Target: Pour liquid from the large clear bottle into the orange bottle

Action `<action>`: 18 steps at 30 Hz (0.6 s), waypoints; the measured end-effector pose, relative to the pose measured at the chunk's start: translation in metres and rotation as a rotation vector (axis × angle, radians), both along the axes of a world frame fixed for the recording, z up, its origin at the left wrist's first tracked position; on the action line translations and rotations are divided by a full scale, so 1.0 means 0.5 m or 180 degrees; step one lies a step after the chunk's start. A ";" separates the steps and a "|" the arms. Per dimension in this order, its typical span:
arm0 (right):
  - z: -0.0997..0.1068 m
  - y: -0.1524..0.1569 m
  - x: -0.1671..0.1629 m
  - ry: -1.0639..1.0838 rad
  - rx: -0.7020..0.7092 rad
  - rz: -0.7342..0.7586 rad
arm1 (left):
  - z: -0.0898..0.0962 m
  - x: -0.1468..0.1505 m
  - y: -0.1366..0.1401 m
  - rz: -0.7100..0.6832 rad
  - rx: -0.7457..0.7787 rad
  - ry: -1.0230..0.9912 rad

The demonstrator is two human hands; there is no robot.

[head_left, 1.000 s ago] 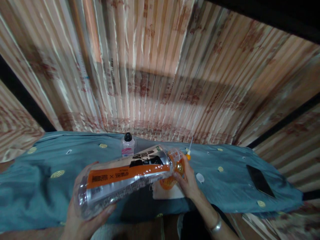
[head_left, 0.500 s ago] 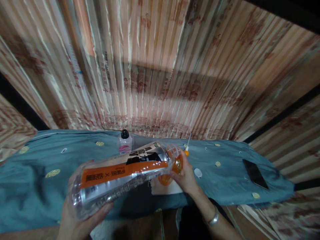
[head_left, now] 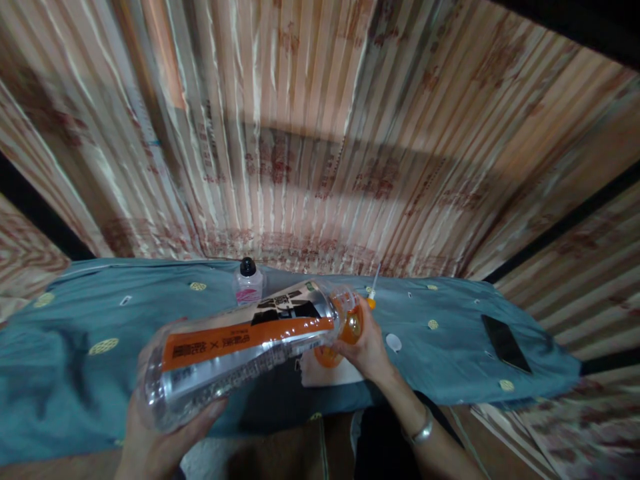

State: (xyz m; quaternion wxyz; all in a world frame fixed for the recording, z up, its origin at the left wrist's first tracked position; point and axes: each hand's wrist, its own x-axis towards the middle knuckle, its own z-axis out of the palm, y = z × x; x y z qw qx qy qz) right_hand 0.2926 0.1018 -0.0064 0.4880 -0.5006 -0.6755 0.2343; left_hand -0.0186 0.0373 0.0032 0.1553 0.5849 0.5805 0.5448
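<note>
My left hand (head_left: 167, 430) is wrapped round the base end of a large clear plastic bottle (head_left: 250, 343) with an orange, silver and black label. The bottle lies tilted across the view, its neck end to the right and higher than its base. At the neck, my right hand (head_left: 371, 347) is closed round a small orange see-through bottle (head_left: 354, 325). The large bottle's mouth is at the top of the orange one; whether liquid passes between them I cannot tell. Under the orange bottle lies a white sheet (head_left: 330, 375), partly hidden.
A small clear bottle with a black cap (head_left: 248, 268) stands behind. An orange nozzle top with a thin white tube (head_left: 374, 287), a white disc (head_left: 393, 343) and a black phone (head_left: 506, 343) rest on the teal cloth (head_left: 445, 363). A pleated curtain (head_left: 300, 167) hangs behind.
The view has shifted slightly, so the things on the cloth appear a little further left. Both hands keep their hold, and the two bottles stay mouth to mouth.
</note>
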 end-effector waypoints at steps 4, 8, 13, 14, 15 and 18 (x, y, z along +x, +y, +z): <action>0.002 0.001 -0.001 -0.0012 0.0002 -0.0055 | 0.007 0.006 0.002 0.0030 0.0094 -0.0085; 0.003 0.001 0.000 -0.0029 -0.0036 -0.0067 | 0.027 0.024 0.001 0.0265 0.0009 -0.0439; 0.003 0.001 0.001 -0.0046 -0.0070 -0.0051 | 0.026 0.023 0.002 0.0266 0.0168 -0.0191; 0.004 0.001 0.001 -0.0060 -0.0079 -0.0063 | 0.025 0.022 0.003 0.0252 0.0239 -0.0084; 0.004 0.001 0.001 -0.0080 -0.0090 -0.0082 | 0.026 0.021 0.004 0.0261 0.0293 -0.0017; 0.005 0.002 0.000 -0.0133 -0.0081 -0.0150 | 0.034 0.023 0.006 0.0309 0.0205 -0.0095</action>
